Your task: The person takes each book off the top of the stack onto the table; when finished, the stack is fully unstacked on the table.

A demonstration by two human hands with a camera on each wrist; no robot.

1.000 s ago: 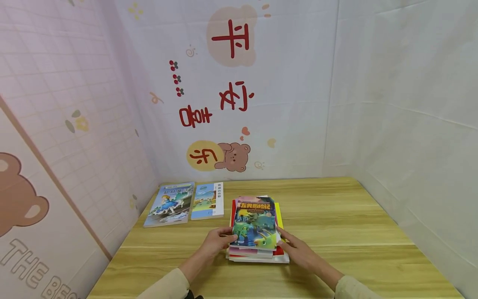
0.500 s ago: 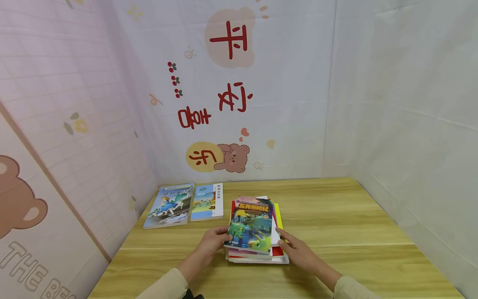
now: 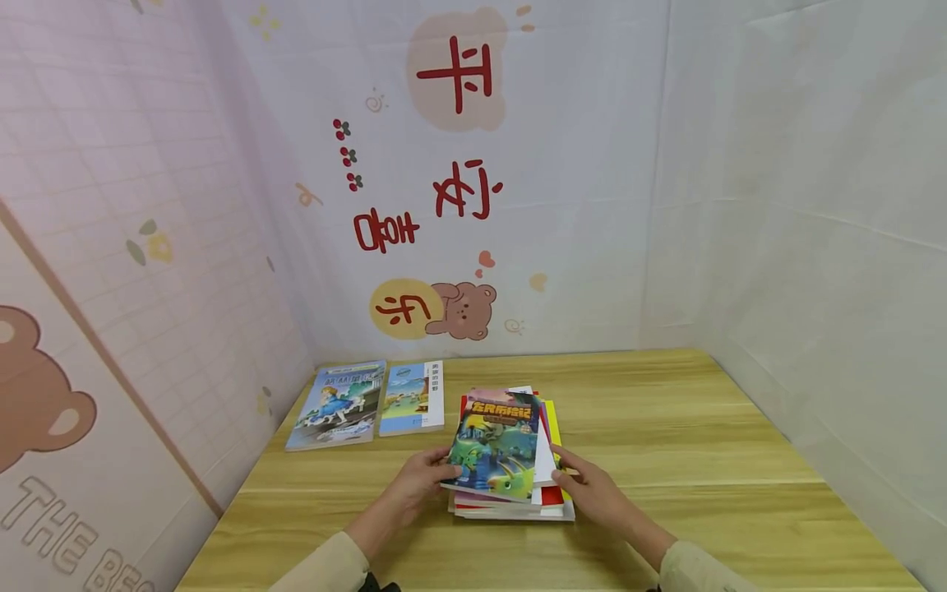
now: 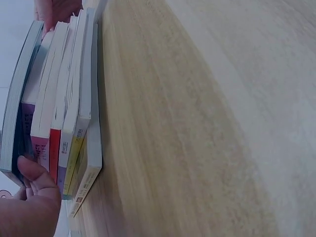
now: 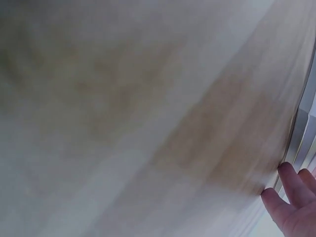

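Note:
A book with a dinosaur cover (image 3: 497,448) lies askew on top of a stack of books (image 3: 510,511). My left hand (image 3: 418,485) pinches that top book at its lower left corner. In the left wrist view, a gap shows between the top book (image 4: 19,98) and the books below, near my left thumb. My right hand (image 3: 598,497) rests its fingertips against the right side of the stack, by a white book edge (image 3: 544,460). The right wrist view catches the right hand's fingers (image 5: 294,185), spread and fairly straight beside the book edges.
Two books lie flat at the back left of the wooden table (image 3: 666,427): one with a girl in a blue dress (image 3: 336,407), another with a blue and white cover (image 3: 410,399). Printed cloth walls (image 3: 577,205) stand behind and at both sides.
The dinosaur book has slid left and turned askew on the stack, with my left hand shifting slightly left. More of the white book under it shows. My right hand has stayed nearly in place.

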